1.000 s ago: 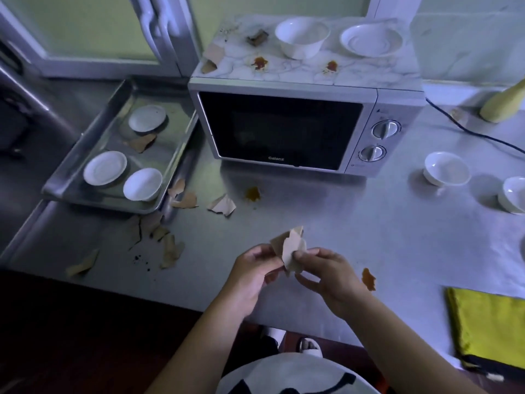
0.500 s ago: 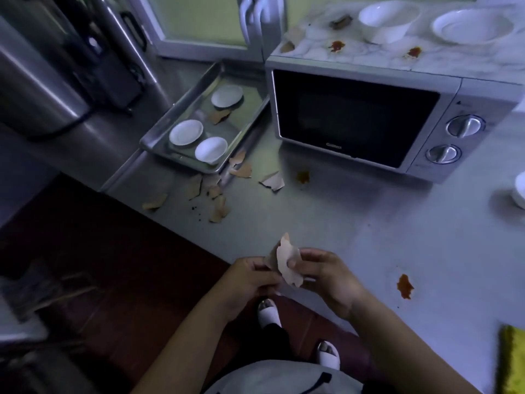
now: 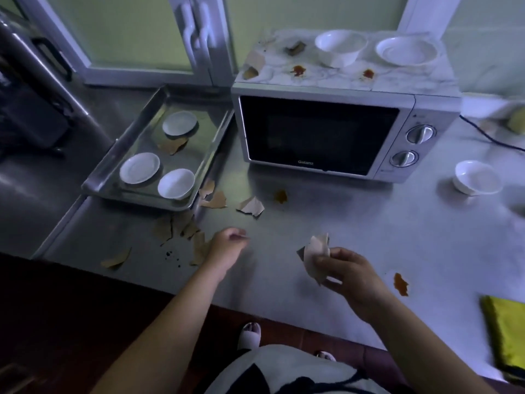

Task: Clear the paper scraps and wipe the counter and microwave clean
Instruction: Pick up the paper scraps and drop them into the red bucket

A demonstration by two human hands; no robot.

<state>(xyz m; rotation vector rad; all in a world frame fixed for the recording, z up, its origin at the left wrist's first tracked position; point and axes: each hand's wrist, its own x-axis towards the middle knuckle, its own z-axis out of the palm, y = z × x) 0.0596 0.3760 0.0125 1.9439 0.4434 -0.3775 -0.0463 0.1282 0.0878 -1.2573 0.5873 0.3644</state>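
Head view: right hand (image 3: 349,275) pinches a wad of torn beige paper scraps (image 3: 316,253) above the steel counter (image 3: 341,223). Left hand (image 3: 228,244) is loosely curled and empty, near loose brown scraps (image 3: 163,233). Risk: an overfilled pinch sheds pieces. Rimmed steel tray (image 3: 93,182) holds three white dishes (image 3: 139,168) and one scrap (image 3: 172,145).

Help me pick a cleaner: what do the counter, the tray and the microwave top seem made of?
Counter: probably brushed stainless steel, matt grey with a soft sheen.
Tray: polished steel by its look, its walls mirror-bright and reflecting.
Microwave top: white with grey marble veining; likely a printed film or mat, though real stone cannot be excluded.
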